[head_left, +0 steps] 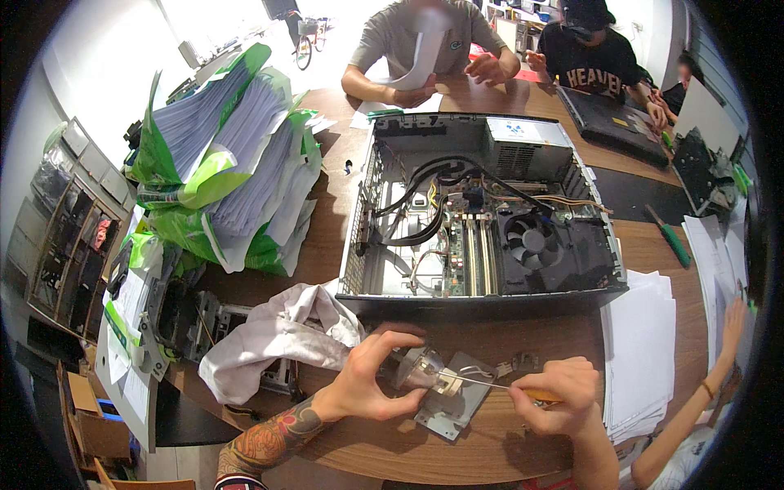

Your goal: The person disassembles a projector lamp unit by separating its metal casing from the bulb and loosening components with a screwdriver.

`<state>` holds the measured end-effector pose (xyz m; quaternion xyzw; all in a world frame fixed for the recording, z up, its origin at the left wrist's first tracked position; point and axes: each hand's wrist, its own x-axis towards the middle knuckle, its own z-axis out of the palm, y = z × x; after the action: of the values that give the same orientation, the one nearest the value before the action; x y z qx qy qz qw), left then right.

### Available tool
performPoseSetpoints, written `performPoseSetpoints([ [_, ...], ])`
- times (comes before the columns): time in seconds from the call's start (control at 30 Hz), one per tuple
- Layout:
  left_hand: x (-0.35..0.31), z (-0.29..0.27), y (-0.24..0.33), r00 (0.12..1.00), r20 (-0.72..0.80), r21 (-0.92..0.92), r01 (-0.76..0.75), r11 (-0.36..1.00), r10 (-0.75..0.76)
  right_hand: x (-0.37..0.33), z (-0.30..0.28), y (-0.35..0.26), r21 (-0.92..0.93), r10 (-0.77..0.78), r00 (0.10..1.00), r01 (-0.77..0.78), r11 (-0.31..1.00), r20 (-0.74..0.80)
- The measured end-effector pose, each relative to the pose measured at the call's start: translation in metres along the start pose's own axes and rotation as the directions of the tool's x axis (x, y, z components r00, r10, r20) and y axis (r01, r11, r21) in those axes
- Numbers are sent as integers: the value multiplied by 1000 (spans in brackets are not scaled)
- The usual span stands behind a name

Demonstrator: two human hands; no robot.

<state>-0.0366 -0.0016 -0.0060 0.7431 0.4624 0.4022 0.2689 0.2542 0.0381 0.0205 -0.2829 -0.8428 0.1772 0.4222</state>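
Observation:
My left hand [371,377] is closed round a cup-shaped glass reflector lamp [418,369] with a pale ceramic-looking base. In my right hand [559,395] is a screwdriver [542,395] with an orange handle, held in a closed grip. Its thin metal shaft points left, and the tip meets the lamp's base or lies just in front of it; I cannot tell which. Beneath the lamp a flat grey metal plate [459,408] lies on the wooden table [523,457]. A small dark part [523,362] rests beyond the screwdriver shaft.
An opened computer case [482,306] stands just beyond my hands. White paper sheets [641,351] lie right, a crumpled cloth [278,335] left. Tall paper stacks in green wrapping [237,163] lean farther left. A green-handled tool [674,245] and a black laptop [612,126] lie right; people sit around.

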Motion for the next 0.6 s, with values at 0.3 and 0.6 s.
performPoseSetpoints([
  [0.3,-3,3,1,999,-41,52,6,999,-4,0,-3,-1,-5,25,1000,-25,1000,18],
  [0.6,5,0,7,996,13,158,-90,983,89,4,-3,-3,1,43,999,-43,999,-27],
])
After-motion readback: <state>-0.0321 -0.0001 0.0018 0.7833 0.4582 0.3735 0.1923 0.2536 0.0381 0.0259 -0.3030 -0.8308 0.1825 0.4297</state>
